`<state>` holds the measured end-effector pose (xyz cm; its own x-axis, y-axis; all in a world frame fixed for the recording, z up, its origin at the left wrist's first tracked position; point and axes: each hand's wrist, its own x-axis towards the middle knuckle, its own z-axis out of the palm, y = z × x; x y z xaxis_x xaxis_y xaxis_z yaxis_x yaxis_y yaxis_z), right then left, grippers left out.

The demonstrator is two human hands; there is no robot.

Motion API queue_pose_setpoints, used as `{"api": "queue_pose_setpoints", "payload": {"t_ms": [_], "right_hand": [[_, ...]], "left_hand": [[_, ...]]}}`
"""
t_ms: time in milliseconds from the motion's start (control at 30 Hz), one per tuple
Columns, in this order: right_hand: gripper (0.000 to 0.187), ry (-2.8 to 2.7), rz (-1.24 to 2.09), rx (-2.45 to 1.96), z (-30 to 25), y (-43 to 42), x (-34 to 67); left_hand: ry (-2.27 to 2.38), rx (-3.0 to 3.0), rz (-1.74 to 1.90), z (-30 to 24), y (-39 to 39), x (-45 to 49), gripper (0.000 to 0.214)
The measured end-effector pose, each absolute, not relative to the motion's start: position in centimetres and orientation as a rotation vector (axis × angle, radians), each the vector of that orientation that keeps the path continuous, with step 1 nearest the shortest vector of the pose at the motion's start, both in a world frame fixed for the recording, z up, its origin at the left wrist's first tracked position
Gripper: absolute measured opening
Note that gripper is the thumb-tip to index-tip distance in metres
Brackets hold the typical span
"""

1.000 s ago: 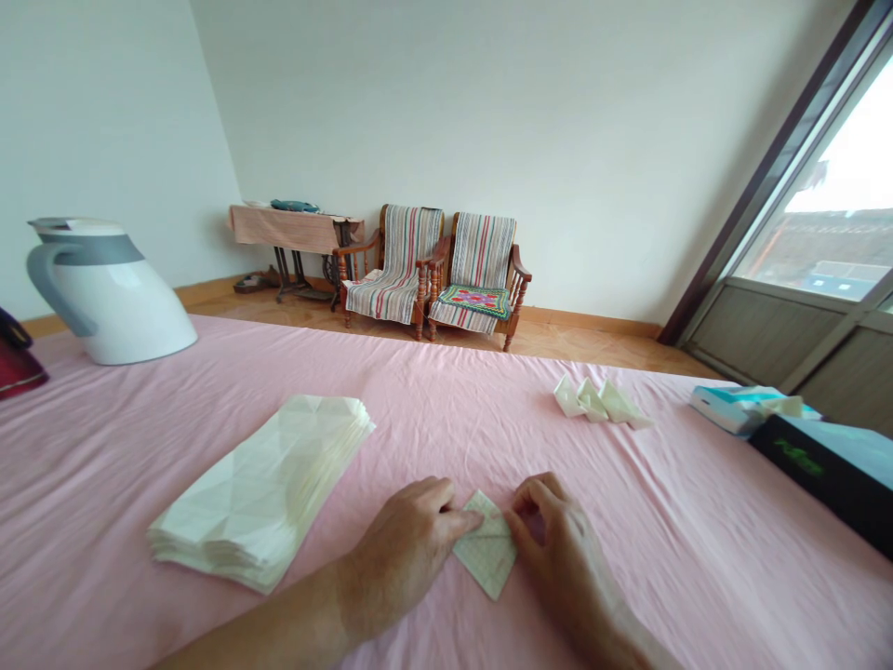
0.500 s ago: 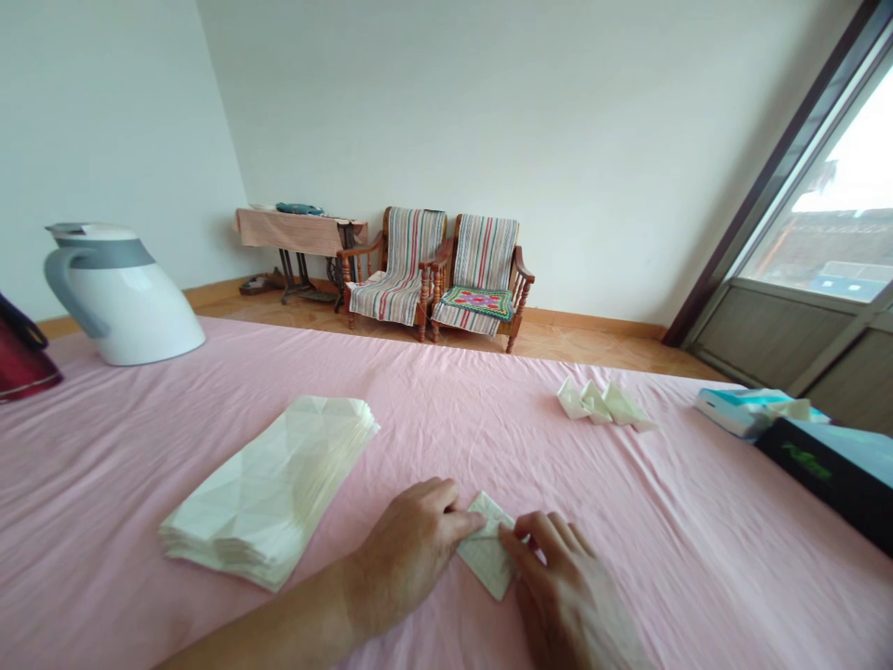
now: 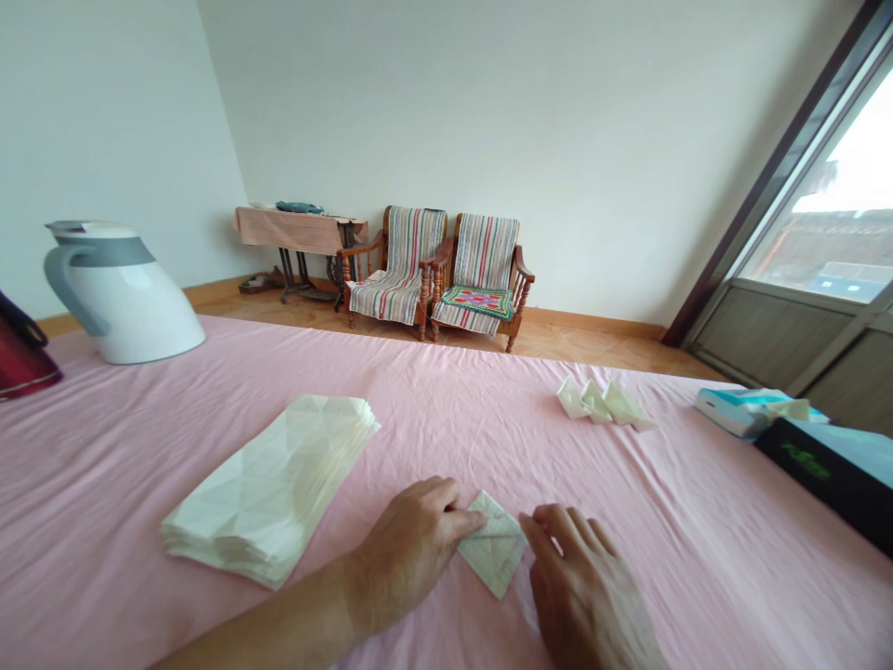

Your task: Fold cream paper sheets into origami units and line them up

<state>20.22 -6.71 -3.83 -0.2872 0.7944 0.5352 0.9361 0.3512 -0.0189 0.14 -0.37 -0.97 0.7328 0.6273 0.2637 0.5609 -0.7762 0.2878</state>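
Note:
A small folded paper square [image 3: 498, 556] lies on the pink cloth with one corner toward me, and a crease runs across its middle. My left hand [image 3: 411, 540] has its fingers curled, and its thumb presses on the paper's left corner. At the right corner, my right hand [image 3: 576, 568] holds the edge between thumb and forefinger, its other fingers bent beside it. To the left is a thick stack of creased pale paper sheets [image 3: 269, 484]. Several folded paper pieces [image 3: 600, 405] with upright points stand in a row farther back on the right.
A white and grey jug [image 3: 136, 307] stands at the back left beside a red container [image 3: 20, 354]. On the right are a blue and white tissue pack [image 3: 739, 409] and a black box [image 3: 823, 475]. Beyond the pink-covered table [image 3: 446, 400] stand two wooden armchairs [image 3: 433, 270].
My right hand has slid right, from the middle of the folded paper out to its right corner, uncovering more of it. My left hand and the paper stay in place.

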Motion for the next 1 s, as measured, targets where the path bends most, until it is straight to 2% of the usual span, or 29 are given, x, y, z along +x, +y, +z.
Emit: {"api": "queue_pose_setpoints", "payload": {"t_ms": [100,300,567,1000], "right_hand": [[0.041,-2.106,-0.146,-1.417,-4.9,-6.4,19.8],[0.037,-2.206,0.069,-1.491,-4.4,-6.3,19.7],[0.045,-2.198,0.08,-1.529,-3.9,-6.5,19.8],[0.031,-2.211,0.019,-1.514,-3.5,-6.7,19.6]], "left_hand": [[0.947,2.723,0.513,-0.7,-0.5,0.1,0.02],[1.003,2.391,0.681,-0.3,-0.4,-0.4,0.016],[1.194,2.224,0.642,-0.3,-0.2,-0.8,0.012],[1.232,2.307,0.614,-0.4,-0.2,-0.3,0.015]]}}
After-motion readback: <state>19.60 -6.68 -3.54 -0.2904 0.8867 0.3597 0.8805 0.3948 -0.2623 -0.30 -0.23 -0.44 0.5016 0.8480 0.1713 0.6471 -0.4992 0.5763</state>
